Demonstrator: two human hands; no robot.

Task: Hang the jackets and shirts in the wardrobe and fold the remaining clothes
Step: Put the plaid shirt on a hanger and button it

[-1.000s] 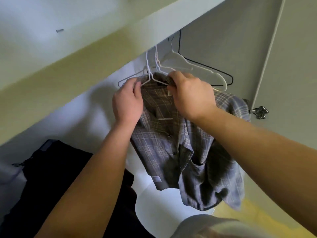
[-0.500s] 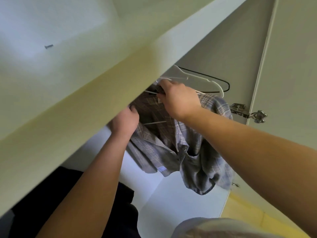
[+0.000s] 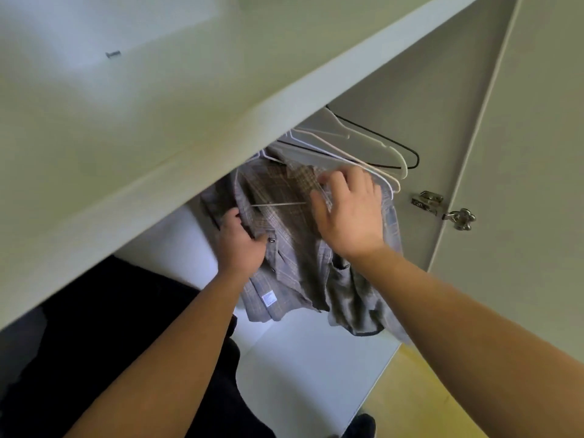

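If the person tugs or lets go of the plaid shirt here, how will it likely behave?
Probably floppy: the plaid shirt sags in folds below the white hanger. Likely light, since the thin hanger carries it. It may slide askew, as it sits bunched where the left hand grips the placket and the right hand touches the shoulder.

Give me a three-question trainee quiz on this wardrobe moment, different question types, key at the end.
1. True or false: the grey-and-brown plaid cotton shirt lies folded on the wardrobe floor.
2. Which hand touches the shirt's collar area near the white plastic hangers? A) left hand B) right hand
3. Fill in: the empty thin wire hanger behind the white ones is ____ in colour.

Key: 1 false, it hangs from a hanger; 2 B; 3 black.
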